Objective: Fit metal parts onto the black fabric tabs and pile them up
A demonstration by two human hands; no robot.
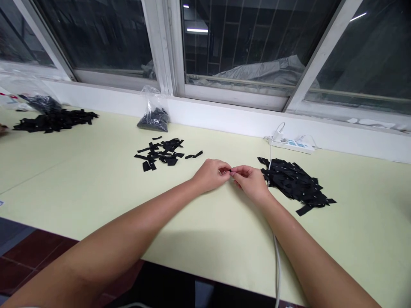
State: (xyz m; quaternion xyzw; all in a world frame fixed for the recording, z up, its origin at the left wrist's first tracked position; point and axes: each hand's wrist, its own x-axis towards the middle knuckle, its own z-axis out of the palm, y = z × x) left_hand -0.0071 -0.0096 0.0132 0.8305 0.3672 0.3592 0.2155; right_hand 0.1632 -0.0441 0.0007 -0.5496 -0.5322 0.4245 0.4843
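Observation:
My left hand (212, 174) and my right hand (249, 180) meet over the middle of the table, fingertips pinched together. Between them shows a tiny bit of a black strip (230, 170); most of it is hidden by the fingers. To the right of my right hand lies a large pile of black fabric strips (293, 182), some with small light spots. A smaller, looser group of black strips (165, 152) is spread beyond my left hand, with a single strip (194, 155) lying nearest to it.
A clear plastic bag (154, 113) with black pieces stands against the wall. Farther left are another black pile (54, 121) and a second bag (41, 102). A white power strip (290, 145) sits at the back right; its white cable (276, 261) runs across the pale yellow table (205, 239).

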